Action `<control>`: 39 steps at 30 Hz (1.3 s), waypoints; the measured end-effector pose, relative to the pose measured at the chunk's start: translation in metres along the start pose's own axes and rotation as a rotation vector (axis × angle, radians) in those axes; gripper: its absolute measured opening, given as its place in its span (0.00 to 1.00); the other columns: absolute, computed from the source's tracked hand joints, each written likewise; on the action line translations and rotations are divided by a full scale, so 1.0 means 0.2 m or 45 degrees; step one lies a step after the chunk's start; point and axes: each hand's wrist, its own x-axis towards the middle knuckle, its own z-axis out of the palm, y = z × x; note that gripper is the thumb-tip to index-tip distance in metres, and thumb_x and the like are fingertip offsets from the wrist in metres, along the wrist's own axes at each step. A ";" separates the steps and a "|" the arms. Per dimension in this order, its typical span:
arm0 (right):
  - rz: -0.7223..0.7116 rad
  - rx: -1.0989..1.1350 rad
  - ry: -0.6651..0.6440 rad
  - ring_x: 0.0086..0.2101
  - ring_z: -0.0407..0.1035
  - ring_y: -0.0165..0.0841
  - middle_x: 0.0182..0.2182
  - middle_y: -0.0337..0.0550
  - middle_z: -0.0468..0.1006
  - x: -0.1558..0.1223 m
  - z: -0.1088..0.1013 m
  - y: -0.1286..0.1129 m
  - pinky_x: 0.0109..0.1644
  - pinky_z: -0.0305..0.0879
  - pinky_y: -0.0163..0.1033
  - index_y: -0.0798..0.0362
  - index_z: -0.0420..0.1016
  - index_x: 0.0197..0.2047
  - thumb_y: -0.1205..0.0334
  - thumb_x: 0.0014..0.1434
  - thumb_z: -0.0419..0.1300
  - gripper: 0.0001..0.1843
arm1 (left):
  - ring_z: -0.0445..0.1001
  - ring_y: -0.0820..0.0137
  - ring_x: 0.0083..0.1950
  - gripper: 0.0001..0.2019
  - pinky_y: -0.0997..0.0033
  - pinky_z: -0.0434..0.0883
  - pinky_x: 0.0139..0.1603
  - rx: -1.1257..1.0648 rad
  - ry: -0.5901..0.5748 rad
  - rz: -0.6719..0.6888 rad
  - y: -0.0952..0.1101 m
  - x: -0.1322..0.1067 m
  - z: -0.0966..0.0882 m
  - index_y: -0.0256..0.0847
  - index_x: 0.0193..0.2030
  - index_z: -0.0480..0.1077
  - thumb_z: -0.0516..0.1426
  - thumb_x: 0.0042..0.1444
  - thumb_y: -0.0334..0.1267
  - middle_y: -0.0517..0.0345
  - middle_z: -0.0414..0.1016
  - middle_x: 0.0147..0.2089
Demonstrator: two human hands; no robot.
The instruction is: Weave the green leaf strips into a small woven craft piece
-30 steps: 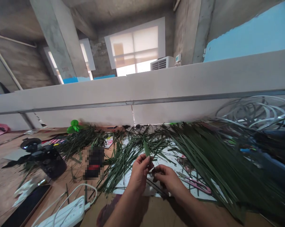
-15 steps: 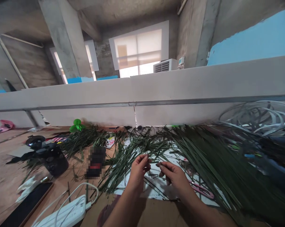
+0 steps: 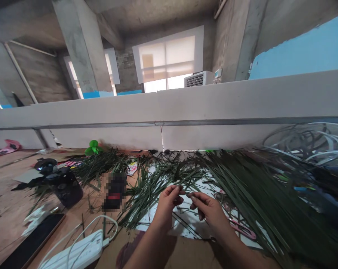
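My left hand (image 3: 170, 200) and my right hand (image 3: 204, 204) are raised close together over a white sheet (image 3: 186, 224). Both are closed in a pinch, fingertips almost meeting. A small dark bit shows between the fingertips, too small to name. Green leaf strips (image 3: 149, 186) lie loosely spread just beyond and left of my hands. A thick bundle of long green leaves (image 3: 250, 198) runs along the right side. Pink-handled scissors (image 3: 243, 228) lie beside my right forearm, partly hidden by it.
On the left are a white power bank (image 3: 82, 248) with a cable, a black phone (image 3: 31, 239), a dark mug-like container (image 3: 64, 186) and a green fan-shaped thing (image 3: 93, 147). Coiled pale strips (image 3: 320, 144) sit at the far right. A white partition (image 3: 214, 104) stands behind.
My fingertips have come slightly nearer each other, the left fingers stretching a little further right. The whole view has shifted slightly.
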 end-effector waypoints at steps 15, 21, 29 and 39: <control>-0.044 -0.181 -0.078 0.24 0.69 0.35 0.25 0.43 0.78 -0.01 0.01 0.06 0.21 0.57 0.33 0.55 0.82 0.39 0.44 0.50 0.65 0.23 | 0.68 0.74 0.28 0.23 0.72 0.65 0.35 0.069 0.056 0.040 0.02 0.00 0.02 0.38 0.31 0.75 0.71 0.38 0.56 0.57 0.78 0.32; -0.149 -0.443 -0.078 0.34 0.76 0.40 0.33 0.45 0.83 -0.01 -0.02 0.06 0.34 0.67 0.38 0.51 0.83 0.40 0.47 0.56 0.60 0.19 | 0.70 0.72 0.31 0.21 0.72 0.66 0.36 0.045 0.080 0.079 0.04 0.01 -0.01 0.39 0.33 0.73 0.69 0.42 0.54 0.56 0.78 0.33; -0.261 -0.760 -0.124 0.39 0.77 0.44 0.38 0.46 0.85 -0.03 -0.02 0.04 0.44 0.69 0.42 0.49 0.84 0.37 0.48 0.57 0.56 0.18 | 0.73 0.65 0.37 0.30 0.68 0.66 0.37 -0.022 0.068 0.014 0.02 0.03 -0.03 0.37 0.38 0.74 0.63 0.44 0.65 0.50 0.78 0.35; -0.305 -1.028 -0.091 0.44 0.79 0.44 0.44 0.43 0.85 0.04 -0.09 0.21 0.46 0.72 0.41 0.44 0.85 0.40 0.48 0.57 0.54 0.19 | 0.72 0.62 0.36 0.37 0.64 0.65 0.39 -0.072 0.001 -0.106 -0.04 0.06 -0.07 0.36 0.34 0.73 0.54 0.45 0.75 0.47 0.77 0.35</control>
